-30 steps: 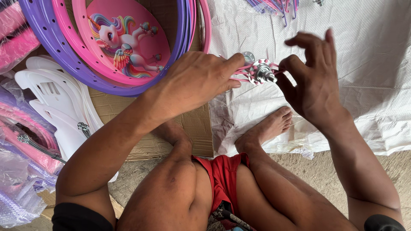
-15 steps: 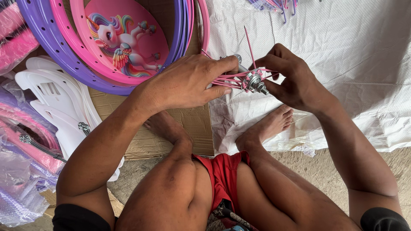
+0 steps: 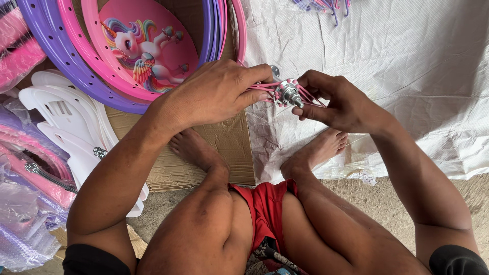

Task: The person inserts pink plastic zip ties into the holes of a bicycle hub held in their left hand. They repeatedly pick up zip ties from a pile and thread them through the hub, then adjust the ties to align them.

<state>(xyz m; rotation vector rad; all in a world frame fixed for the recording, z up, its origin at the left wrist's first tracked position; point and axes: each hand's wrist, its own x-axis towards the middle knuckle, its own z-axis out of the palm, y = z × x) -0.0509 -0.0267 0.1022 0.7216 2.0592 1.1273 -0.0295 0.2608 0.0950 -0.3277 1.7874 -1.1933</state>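
I get a single head-worn view — looking steeply down, close over my hands and bent knees.

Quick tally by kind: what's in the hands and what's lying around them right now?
Metal wheel hub with pink spokes, held by left hand and right hand: 1
Purple rim: 1
Pink rim: 1
Pink unicorn disc: 1
White plastic guard stack: 1
White sheet: 1
Cardboard: 1
Total: 7
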